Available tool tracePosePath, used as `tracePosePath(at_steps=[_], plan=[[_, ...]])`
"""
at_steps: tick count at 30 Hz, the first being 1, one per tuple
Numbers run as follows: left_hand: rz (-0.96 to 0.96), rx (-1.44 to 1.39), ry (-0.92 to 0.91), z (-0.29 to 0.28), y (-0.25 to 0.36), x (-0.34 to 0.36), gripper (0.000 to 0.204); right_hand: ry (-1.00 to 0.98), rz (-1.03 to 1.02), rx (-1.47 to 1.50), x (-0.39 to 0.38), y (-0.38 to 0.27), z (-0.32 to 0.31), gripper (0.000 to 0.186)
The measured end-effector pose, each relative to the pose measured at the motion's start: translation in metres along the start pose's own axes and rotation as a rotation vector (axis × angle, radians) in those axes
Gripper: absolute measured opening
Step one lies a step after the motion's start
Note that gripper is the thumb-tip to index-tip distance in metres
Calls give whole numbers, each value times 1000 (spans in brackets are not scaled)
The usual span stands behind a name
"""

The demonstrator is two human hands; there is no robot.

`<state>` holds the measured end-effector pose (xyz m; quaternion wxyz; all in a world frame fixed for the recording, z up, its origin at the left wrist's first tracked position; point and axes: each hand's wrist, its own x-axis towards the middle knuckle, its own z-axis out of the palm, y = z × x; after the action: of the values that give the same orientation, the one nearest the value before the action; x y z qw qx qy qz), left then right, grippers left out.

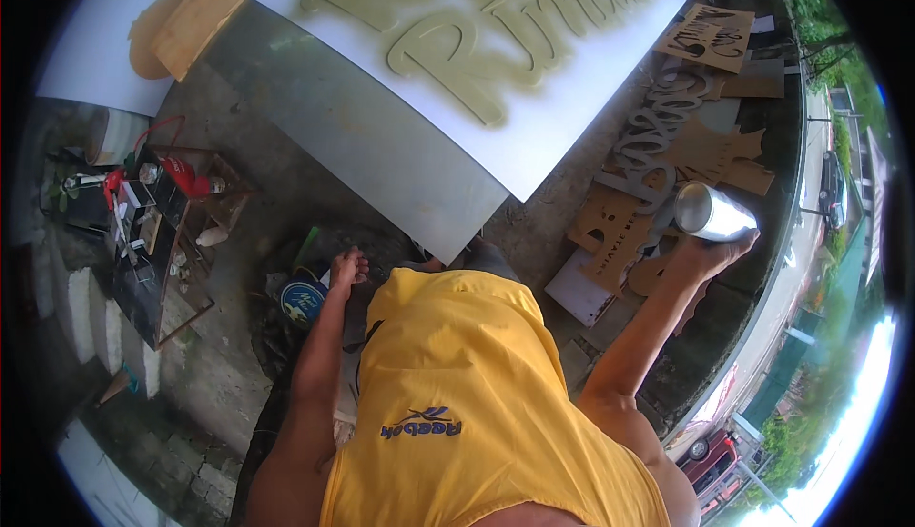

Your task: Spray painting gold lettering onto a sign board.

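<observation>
While a broad white board [564, 134] spreads across the upper middle of the view, a grey panel [357, 151] shows beyond its near edge, over a concrete floor. Olive paint covers the large letters [462, 46] on the board and fades softly onto the white around them. Toward the bottom, a sleeveless yellow shirt [457, 336] covers the person's torso, between two bare arms. Brown cut-out panels [710, 151] lie on the ground to the right, and a low dark stand [148, 284] crowded with small articles is well off to the left. The right hand [713, 255] is out to the person's right, clear of the board; its fingers grasp a silver cylindrical can [717, 212], which lies tipped on its side across the hand, one round end facing leftward, the far fingertips near its other end. The left hand [349, 268] hangs well apart from the can, fingers curled inward, though whether they hold anything cannot be told; just beside it is a round blue tub [302, 300].
</observation>
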<state>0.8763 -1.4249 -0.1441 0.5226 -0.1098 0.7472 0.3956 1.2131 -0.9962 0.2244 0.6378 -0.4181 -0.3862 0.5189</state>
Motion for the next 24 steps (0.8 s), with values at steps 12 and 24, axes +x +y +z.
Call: tracePosePath(at_steps=[12, 24], plan=[[-41, -88, -17, -6, -7, 16, 32, -311, 162, 385, -3, -22, 12, 63], [206, 16, 206, -18, -6, 48, 19, -452, 58, 135, -8, -30, 33, 70]])
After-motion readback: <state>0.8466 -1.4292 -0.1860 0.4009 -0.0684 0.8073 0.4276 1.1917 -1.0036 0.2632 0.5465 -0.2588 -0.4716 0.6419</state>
